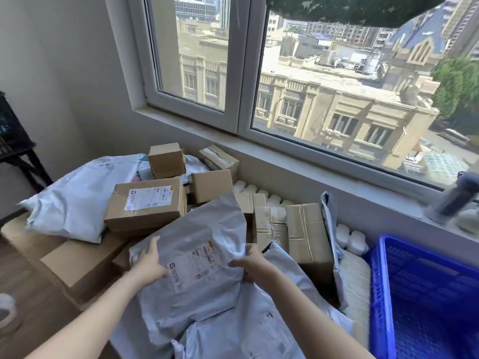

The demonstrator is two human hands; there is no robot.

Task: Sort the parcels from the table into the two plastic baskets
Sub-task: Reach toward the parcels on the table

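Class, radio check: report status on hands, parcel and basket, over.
Left hand and right hand both grip the grey mailer bag, lifted over the pile. Blue basket at right, no parcels visible inside. Path clear.

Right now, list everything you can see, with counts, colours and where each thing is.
Held mailer bag: one, grey-white, centre, gripped at both sides.
Other mailer bags: several, grey-white, left and bottom of pile.
Cardboard boxes: about nine, brown, piled below window.
Basket: one visible, blue, bottom right.
Bottle: one, dark, on sill, blurred.
Window: one, white frame, above.
Left hand: holds bag's left edge.
Right hand: holds bag's right edge.
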